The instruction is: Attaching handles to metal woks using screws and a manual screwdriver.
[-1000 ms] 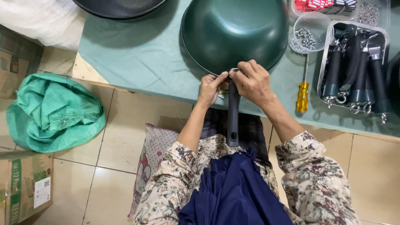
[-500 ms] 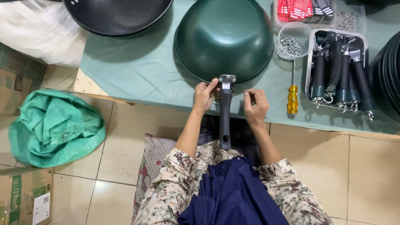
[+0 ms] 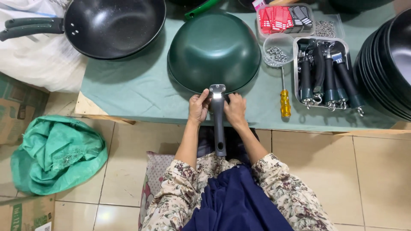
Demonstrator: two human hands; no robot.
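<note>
A dark green pan (image 3: pixel 213 53) lies upside down on the pale green cloth (image 3: pixel 128 90) of the table. Its dark handle (image 3: pixel 219 128) points back toward me over the table's front edge, with a metal bracket at the pan's rim. My left hand (image 3: pixel 199 107) presses against the left side of the handle near the bracket. On the other side, my right hand (image 3: pixel 234 109) holds the same part of the handle. Both hands sit at the joint between handle and pan.
A yellow-handled screwdriver (image 3: pixel 284 100) lies right of my hands. A metal tray of dark handles (image 3: pixel 327 75), a clear cup of screws (image 3: pixel 278 49) and a box of red tags (image 3: pixel 284 18) stand behind it. Stacked black pans (image 3: pixel 389 60) are far right, a black pan (image 3: pixel 113 25) back left, a green bag (image 3: pixel 58 154) on the floor.
My right hand has come back from beside the handle and closed on it next to the bracket. The view has shifted, so the pan and table sit lower in it.
</note>
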